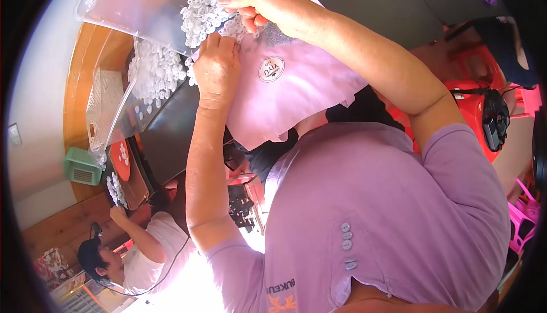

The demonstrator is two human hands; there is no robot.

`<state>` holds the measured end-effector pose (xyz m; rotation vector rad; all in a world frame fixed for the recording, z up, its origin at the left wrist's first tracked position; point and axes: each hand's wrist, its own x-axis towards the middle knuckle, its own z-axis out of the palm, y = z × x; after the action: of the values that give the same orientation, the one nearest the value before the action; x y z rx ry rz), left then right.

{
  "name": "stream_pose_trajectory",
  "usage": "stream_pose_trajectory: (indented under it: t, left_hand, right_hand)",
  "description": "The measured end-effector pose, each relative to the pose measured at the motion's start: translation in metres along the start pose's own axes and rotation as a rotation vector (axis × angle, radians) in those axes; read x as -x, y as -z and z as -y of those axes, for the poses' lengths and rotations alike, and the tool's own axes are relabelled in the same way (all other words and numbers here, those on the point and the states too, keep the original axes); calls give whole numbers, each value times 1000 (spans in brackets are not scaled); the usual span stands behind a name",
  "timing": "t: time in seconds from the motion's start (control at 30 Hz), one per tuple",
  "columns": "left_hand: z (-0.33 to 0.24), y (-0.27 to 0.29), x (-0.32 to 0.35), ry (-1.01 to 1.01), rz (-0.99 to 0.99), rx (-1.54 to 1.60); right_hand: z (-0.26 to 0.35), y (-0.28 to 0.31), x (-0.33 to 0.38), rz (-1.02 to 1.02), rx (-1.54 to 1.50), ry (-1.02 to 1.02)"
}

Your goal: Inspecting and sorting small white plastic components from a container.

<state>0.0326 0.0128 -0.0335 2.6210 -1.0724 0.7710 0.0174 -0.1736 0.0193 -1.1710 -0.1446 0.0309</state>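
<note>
Small whitish oval plastic pieces (199, 21), many with a dark centre, lie heaped at the table's edge in front of me. My right hand (273, 2) is over the heap, thumb and forefinger pinched together; whatever is between them is too small to make out. Just below and to its left, my left hand (216, 68) has its fingers curled down beside the pieces, at the upper edge of a pink apron (256, 110). The curled fingers hide what they may hold. More pieces rest on the apron's upper part, between my two hands.
A clear plastic sheet or tray (131, 5) lies at the upper left. Below it, a clear bin (122, 116) holds many more pieces. A green basket (84, 166) and a red plate (121, 167) stand farther left, near a co-worker (145, 250). Red stools (473, 108) are at right.
</note>
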Motion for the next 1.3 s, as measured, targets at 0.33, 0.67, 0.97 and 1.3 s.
stream_pose_trajectory:
  t: [0.33,0.67,0.97,1.3]
  left_hand:
    - [7,4,3,-150,58,-32]
    - [10,12,9,-126,73,96]
    - [16,8,11,-48,56,203]
    - [-8,51,-7,941,11,1481]
  right_hand:
    - [-13,8,-13,-71,81,41]
    - [-17,4,-9,-114,273,160]
    - [-26,6,-12,-105,654,399]
    - [-36,-3,-6,311,679,593]
